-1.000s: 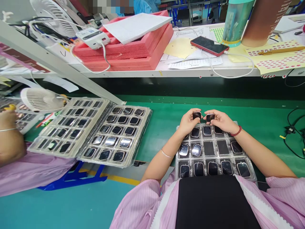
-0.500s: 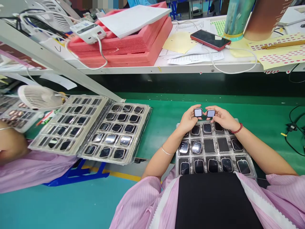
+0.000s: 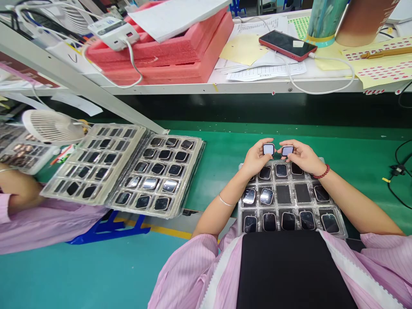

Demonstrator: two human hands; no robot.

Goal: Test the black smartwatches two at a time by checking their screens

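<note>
Pinching the left watch (image 3: 268, 149) between thumb and fingers, the left hand (image 3: 257, 158) is at the far edge of the tray (image 3: 290, 185); the right hand (image 3: 301, 155) similarly pinches the right watch (image 3: 287, 150); both watches show pale screens, near each other but apart; the fingers behind them seem curled, though partly hidden; in the tray's middle row, two dark bare pockets lie between seated watches; left on the green bench (image 3: 212, 167), two side trays (image 3: 175, 205) hold dark-screened watches, beside a fan (image 3: 53, 126); a phone (image 3: 287, 44) rests on the far shelf (image 3: 180, 89).
</note>
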